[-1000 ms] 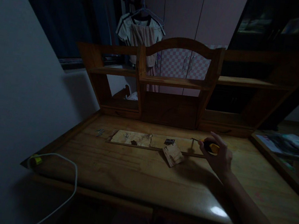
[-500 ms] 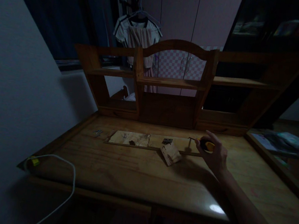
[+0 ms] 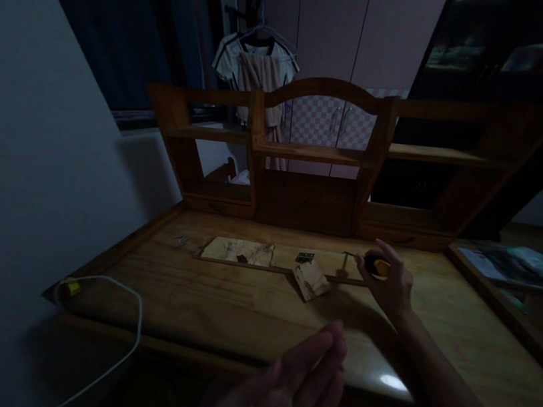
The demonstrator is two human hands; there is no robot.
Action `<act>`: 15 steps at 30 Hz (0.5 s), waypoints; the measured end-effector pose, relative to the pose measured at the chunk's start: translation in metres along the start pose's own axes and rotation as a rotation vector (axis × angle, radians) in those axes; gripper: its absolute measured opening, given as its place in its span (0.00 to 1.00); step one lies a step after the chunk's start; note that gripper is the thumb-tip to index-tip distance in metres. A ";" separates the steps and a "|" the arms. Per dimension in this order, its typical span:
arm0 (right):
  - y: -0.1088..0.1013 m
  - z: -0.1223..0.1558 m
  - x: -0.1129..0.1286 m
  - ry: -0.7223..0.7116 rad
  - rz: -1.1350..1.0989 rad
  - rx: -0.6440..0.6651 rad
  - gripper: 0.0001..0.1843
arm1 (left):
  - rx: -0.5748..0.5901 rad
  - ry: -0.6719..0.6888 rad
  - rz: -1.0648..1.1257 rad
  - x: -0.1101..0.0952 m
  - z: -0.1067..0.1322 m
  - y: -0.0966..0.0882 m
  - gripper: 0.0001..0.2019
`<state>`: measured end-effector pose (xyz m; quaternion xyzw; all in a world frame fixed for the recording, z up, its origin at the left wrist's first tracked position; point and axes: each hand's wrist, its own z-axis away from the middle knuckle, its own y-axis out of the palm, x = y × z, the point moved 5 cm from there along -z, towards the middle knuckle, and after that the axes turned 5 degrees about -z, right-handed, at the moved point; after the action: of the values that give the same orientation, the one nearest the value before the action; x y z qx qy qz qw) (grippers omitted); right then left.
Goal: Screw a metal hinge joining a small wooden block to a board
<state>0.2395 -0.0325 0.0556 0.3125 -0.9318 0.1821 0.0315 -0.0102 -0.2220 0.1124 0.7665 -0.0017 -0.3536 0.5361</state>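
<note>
My right hand is closed round the black and yellow handle of a screwdriver. Its thin shaft points left, above the right end of a long narrow wooden strip lying on the desk. In the near foreground my left hand is raised with the palm showing and the fingers stretched out, holding nothing. Between the hands and the strip lies a small stained wooden piece, tilted against the strip's front edge. Just behind it a dark metal hinge rests on the strip. The strip's left part looks pale and torn.
Several small metal pieces, perhaps screws, lie left of the strip. A white cable loops over the desk's left front edge beside a yellow object. A wooden shelf unit stands along the back of the desk.
My left hand has come up from below into the foreground, palm showing. The right hand keeps the screwdriver in nearly the same place. The view has shifted slightly.
</note>
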 end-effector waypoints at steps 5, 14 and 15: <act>-0.001 -0.002 0.000 0.013 -0.028 0.000 0.42 | 0.028 0.008 0.002 -0.001 0.001 0.000 0.25; 0.000 -0.002 0.003 0.012 -0.028 0.006 0.42 | 0.000 0.003 -0.016 0.001 0.002 0.001 0.23; 0.000 -0.002 0.003 0.015 -0.027 0.006 0.41 | -0.027 0.011 -0.021 0.002 0.002 -0.001 0.22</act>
<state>0.2372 -0.0334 0.0583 0.3236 -0.9267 0.1866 0.0401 -0.0107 -0.2242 0.1101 0.7611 0.0140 -0.3552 0.5426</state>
